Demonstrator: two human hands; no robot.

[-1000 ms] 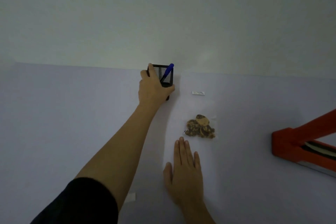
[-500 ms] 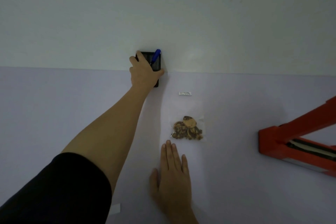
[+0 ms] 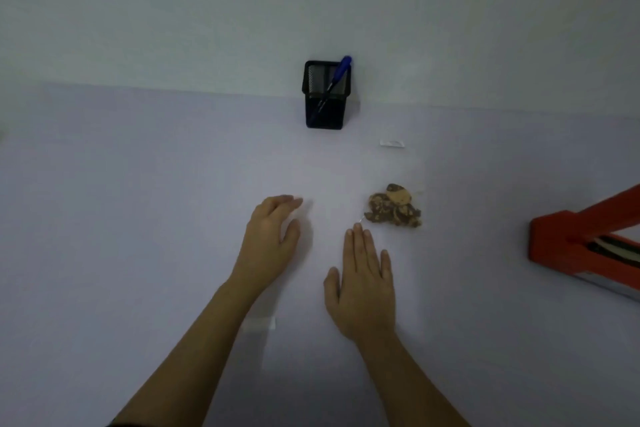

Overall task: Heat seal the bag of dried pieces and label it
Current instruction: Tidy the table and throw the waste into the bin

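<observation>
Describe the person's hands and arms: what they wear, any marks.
The left hand and the right hand are bare: no gloves, rings or watch show. Both forearms are uncovered. A sliver of dark sleeve shows on the left arm at the picture's bottom edge; none on the right.

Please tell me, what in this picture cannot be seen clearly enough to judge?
Head view only:
Red heat sealer: cut off by the right edge.
Bag of dried pieces: clear film barely visible in dim light; sealed or open, cannot tell.
White strip beyond the bag: too small to read.
Pen: lower end blurred behind the mesh holder.
</observation>
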